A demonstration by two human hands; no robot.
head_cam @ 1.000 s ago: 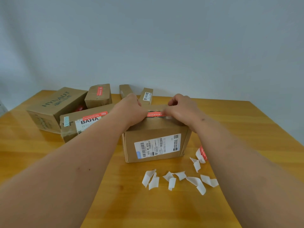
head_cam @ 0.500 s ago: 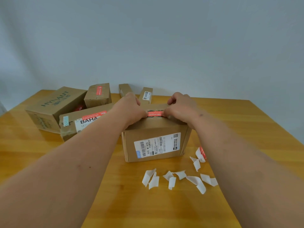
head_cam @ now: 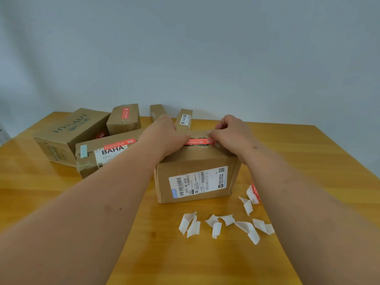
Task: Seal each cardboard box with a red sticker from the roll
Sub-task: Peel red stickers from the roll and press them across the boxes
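I count six cardboard boxes. At the left stand the HYNAUT box point(head_cam: 67, 132), a small box point(head_cam: 123, 119) and the BAHA box point(head_cam: 107, 153), with two thin boxes point(head_cam: 184, 119) behind. In the middle, my left hand point(head_cam: 162, 136) and right hand point(head_cam: 232, 134) press curled fingers on the red sticker point(head_cam: 198, 142) atop the front box point(head_cam: 195, 182). Lower right lie about seven white paper scraps point(head_cam: 226, 225) and the roll point(head_cam: 254, 192).

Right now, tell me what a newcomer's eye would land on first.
Both hands, left hand and right hand, press a red sticker onto the top of the front cardboard box at table centre. White backing strips litter the wooden table just in front.
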